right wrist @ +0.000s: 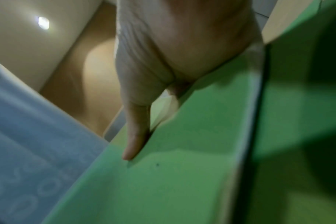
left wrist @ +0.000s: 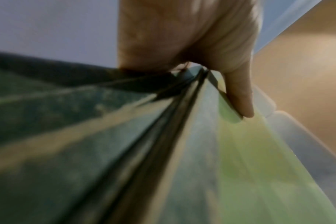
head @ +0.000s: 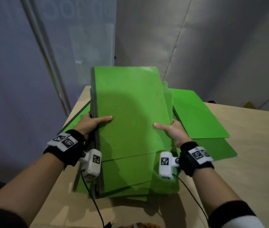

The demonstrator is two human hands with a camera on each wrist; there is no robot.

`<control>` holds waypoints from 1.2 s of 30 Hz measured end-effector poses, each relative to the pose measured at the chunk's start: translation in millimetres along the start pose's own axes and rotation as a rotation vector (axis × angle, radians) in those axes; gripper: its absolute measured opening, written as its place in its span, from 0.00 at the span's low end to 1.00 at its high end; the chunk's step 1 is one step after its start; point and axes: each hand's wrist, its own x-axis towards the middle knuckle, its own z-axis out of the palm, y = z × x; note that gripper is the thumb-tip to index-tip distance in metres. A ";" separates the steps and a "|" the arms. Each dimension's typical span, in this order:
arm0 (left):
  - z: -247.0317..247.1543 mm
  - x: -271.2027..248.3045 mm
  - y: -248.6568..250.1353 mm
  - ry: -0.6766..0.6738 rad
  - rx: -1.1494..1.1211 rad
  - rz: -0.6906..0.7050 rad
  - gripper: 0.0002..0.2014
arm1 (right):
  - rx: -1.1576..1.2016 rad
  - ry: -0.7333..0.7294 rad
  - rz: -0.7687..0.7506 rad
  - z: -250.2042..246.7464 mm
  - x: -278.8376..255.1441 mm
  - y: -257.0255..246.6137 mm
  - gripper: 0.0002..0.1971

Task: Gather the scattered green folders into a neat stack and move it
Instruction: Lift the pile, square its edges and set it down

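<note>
A bundle of green folders [head: 130, 111] is tilted up off the table, its far end raised. My left hand [head: 91, 122] grips its left edge, thumb on top and fingers underneath. My right hand [head: 171, 129] grips the right edge the same way. In the left wrist view the left hand [left wrist: 190, 45] pinches the layered folder edges [left wrist: 182, 113]. In the right wrist view the right hand [right wrist: 163, 53] lays its thumb on the green cover [right wrist: 173, 174]. More green folders [head: 199, 119] lie flat on the table to the right, and one [head: 76, 120] lies at the left beneath the bundle.
The table [head: 254, 145] is covered in tan paper; its left edge runs close beside the folders. A grey-blue wall [head: 15, 79] stands to the left and pale panels [head: 212, 46] behind. Cables trail from both wrist cameras over the near table.
</note>
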 end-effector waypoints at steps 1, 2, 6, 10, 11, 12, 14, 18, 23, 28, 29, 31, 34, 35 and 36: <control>-3.3 3.1 -12.3 0.010 0.028 -0.043 0.47 | -0.019 -0.022 0.046 5.2 -2.6 11.2 0.52; -7.0 6.3 -23.5 0.014 0.067 -0.090 0.49 | -0.042 -0.028 0.081 8.9 -2.9 23.3 0.52; -18.1 9.3 -59.8 0.024 0.207 -0.251 0.47 | -0.121 -0.082 0.152 19.0 -8.2 58.1 0.51; -25.6 29.2 -87.2 0.046 0.317 -0.271 0.66 | -0.143 -0.094 0.173 16.6 -3.4 64.5 0.55; -21.1 24.7 -83.0 0.039 0.313 -0.259 0.62 | -0.122 -0.088 0.180 15.2 -3.9 63.5 0.54; -15.5 17.9 -73.7 0.027 0.311 -0.245 0.55 | -0.104 -0.078 0.181 13.2 -4.6 62.8 0.54; -8.1 17.9 -65.2 0.003 0.276 -0.226 0.40 | -0.087 -0.059 0.183 9.6 -5.0 61.5 0.53; 1.0 24.0 -53.3 -0.058 0.219 -0.180 0.48 | -0.038 -0.049 0.159 -2.0 -5.8 51.4 0.45; 17.5 11.8 0.3 -0.072 0.043 0.044 0.28 | 0.055 0.013 -0.001 -16.1 -3.0 8.5 0.53; 27.6 -11.5 55.4 -0.004 -0.139 0.311 0.21 | 0.123 0.084 -0.349 -40.4 -2.3 -47.6 0.61; 29.9 -16.5 61.7 -0.006 -0.164 0.353 0.22 | 0.134 0.098 -0.397 -44.7 -4.1 -56.9 0.62; 32.8 -24.0 63.8 -0.014 -0.154 0.433 0.24 | 0.139 0.104 -0.470 -49.7 -6.8 -66.9 0.55; 35.5 -29.8 52.6 -0.061 -0.129 0.461 0.28 | 0.145 0.132 -0.482 -47.9 -15.8 -62.8 0.52; 36.3 -31.6 50.2 -0.081 -0.121 0.466 0.29 | 0.148 0.147 -0.455 -46.6 -16.9 -57.9 0.52; 36.9 -32.5 49.9 -0.096 -0.121 0.471 0.31 | 0.154 0.147 -0.432 -47.9 -15.7 -51.1 0.54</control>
